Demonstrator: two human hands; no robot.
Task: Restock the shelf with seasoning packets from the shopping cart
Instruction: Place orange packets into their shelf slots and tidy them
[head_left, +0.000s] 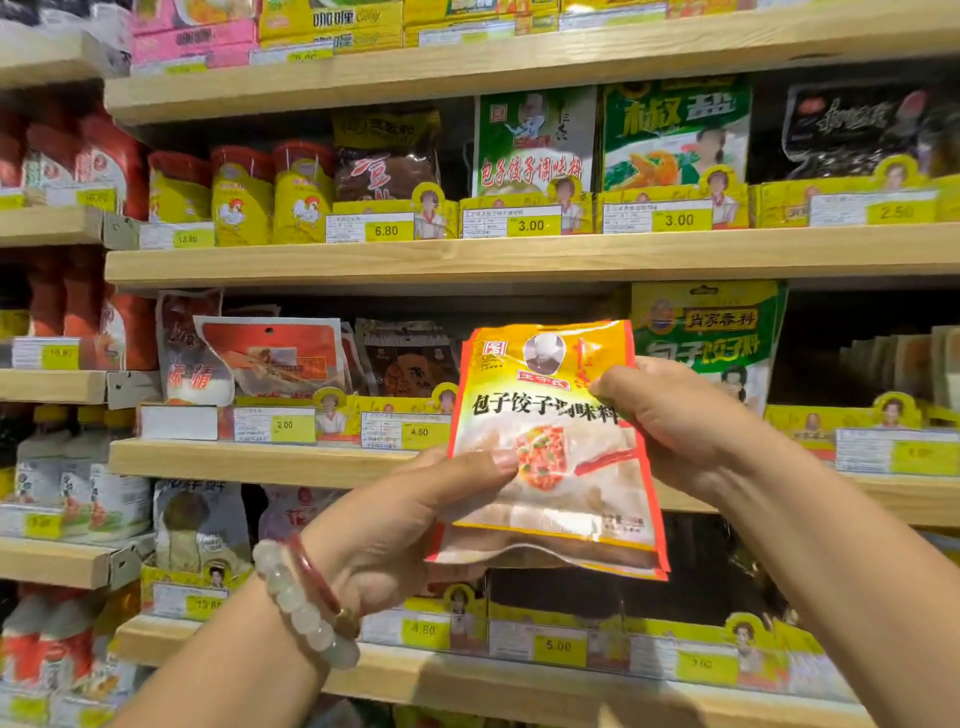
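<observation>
In front of the wooden shelves (519, 260), mid-frame: one yellow-and-orange seasoning packet (556, 447), held upright in the air, face to the camera, near the shelf edge and apart from the stock behind it. Left hand (415, 514): grips the packet's lower left edge, thumb across the front, fingers behind; two bracelets (306, 603) at the wrist, one of pale beads, one red. Right hand (670, 415): pinches the packet's right edge near the top, thumb on the front. Shelf above: upright green packets (535, 140) behind yellow price tags (530, 224) reading 3.00, a dark packet (387, 166) tagged 6.80, yellow rooster pouches (301, 202) to the left. Shelf behind the packet: red-and-clear packets (270, 353), a green packet (711, 332) at right. Lower shelves: further tags, contents partly hidden by the arms. Shopping cart: out of view.
</observation>
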